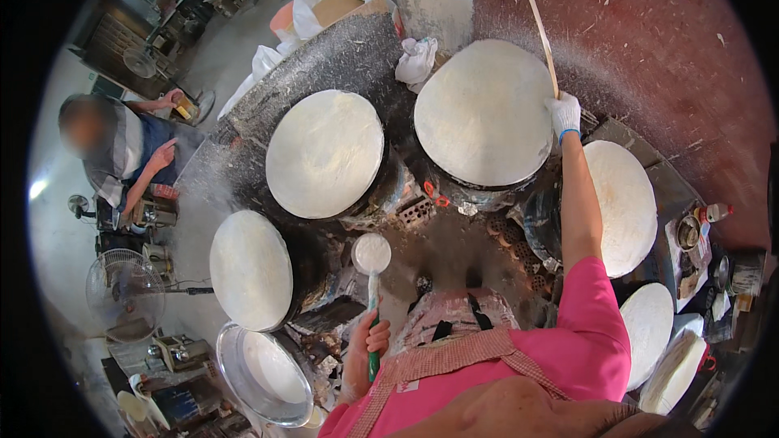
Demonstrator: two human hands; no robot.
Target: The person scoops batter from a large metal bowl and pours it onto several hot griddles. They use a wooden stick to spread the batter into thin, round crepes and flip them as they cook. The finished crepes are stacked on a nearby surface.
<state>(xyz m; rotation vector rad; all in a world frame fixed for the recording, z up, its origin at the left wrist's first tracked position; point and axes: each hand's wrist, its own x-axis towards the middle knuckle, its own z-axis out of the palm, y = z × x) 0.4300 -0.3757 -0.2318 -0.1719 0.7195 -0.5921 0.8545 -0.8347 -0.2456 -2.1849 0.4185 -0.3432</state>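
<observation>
My left hand [371, 341], low near my body, is closed round the green grip of a ladle [371, 269]. White batter fills or coats the ladle's round head. My right hand [565, 116], in a white glove, reaches out to the right rim of the far right round griddle. It is closed on a long, thin pale stick [535, 12] that rises away toward the back wall. A broad white sheet of batter [484, 113] covers that griddle. A second coated round griddle [324, 154] stands left of it. Beside my left forearm is a metal basin [225, 357] of white batter.
More white-coated griddles stand at left [251, 272] and right [621, 207]. Stacked round white sheets [673, 369] lie lower right. Red tongs or a red-handled tool [436, 194] hang by bricks. A co-worker [134, 146] sits at left near a standing fan [126, 296]. Open sacks [337, 0] stand behind.
</observation>
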